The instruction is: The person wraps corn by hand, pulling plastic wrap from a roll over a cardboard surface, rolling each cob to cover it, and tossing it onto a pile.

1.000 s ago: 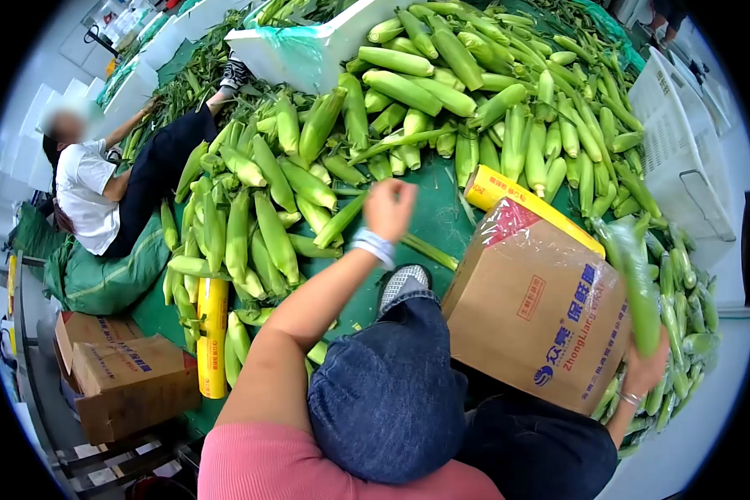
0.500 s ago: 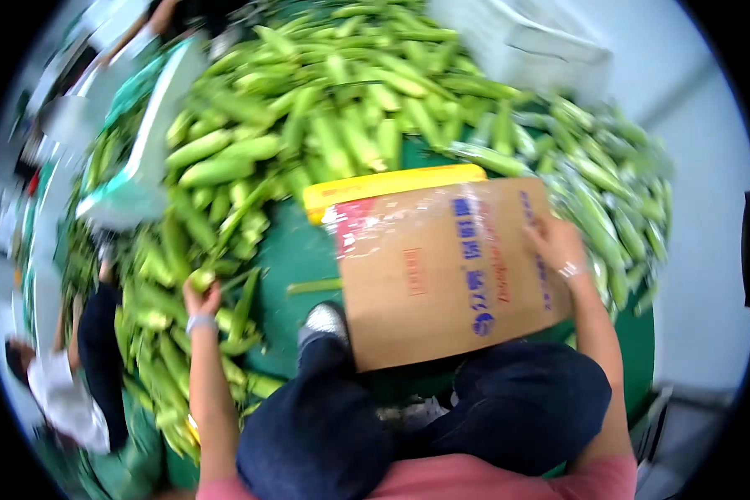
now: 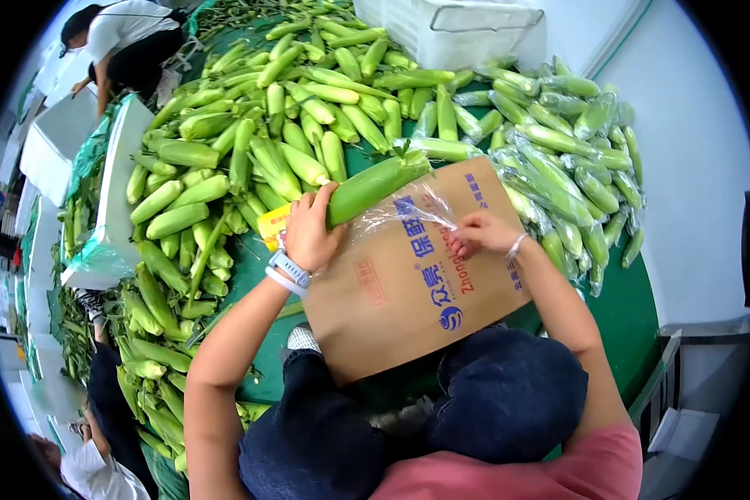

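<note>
My left hand is wrapped round the lower end of an ear of corn in its green husk. The ear slants up to the right above a brown cardboard piece with blue and red print, by my knees. With its fingers pinched, my right hand grips the edge of a clear plastic film, which stretches over the cardboard toward the corn. A yellow piece sticks out at the cardboard's far left edge, partly hidden by my left hand.
Loose husked-on corn is heaped ahead and to the left. Film-wrapped ears lie piled at the right. A white crate stands at the back, a white foam box at the left. Two other people are on the left side.
My left hand has come from the left pile to the cardboard with the ear of corn. My right hand has left the cardboard's right edge and now pulls up film. The cardboard has tilted.
</note>
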Tool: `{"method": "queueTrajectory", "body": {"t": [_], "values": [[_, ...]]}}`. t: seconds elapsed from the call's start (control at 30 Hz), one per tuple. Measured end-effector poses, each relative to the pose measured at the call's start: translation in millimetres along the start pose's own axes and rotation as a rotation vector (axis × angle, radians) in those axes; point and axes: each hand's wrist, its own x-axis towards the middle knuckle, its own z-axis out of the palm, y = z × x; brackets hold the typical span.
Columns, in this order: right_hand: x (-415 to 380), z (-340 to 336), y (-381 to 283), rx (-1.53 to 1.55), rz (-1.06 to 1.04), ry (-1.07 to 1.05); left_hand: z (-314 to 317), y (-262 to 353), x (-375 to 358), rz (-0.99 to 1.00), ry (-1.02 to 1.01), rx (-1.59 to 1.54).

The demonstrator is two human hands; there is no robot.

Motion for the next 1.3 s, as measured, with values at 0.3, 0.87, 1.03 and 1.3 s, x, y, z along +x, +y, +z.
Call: {"method": "queueTrajectory", "body": {"t": [0.3, 0.87, 1.03, 1.3], "values": [[22.6, 16.2, -76.5, -0.111, -0.834, 0.355, 12.0, -0.4, -2.9, 0.009, -0.145, -0.066], [88.4, 78.7, -65.1, -1.250, -1.007, 0.526, -18.0, -33.1, -83.6, -0.268, 0.382, 0.139], [66.0, 73.6, -61.1, -1.199, -0.921, 0.509, 8.8, -40.8, -93.2, 0.015, -0.054, 0.618], [-50.3, 121.6, -6.9, -1.125, -0.752, 0.048, -103.2, 32.6, -127.6, -0.124, -0.593, -0.435]]}}
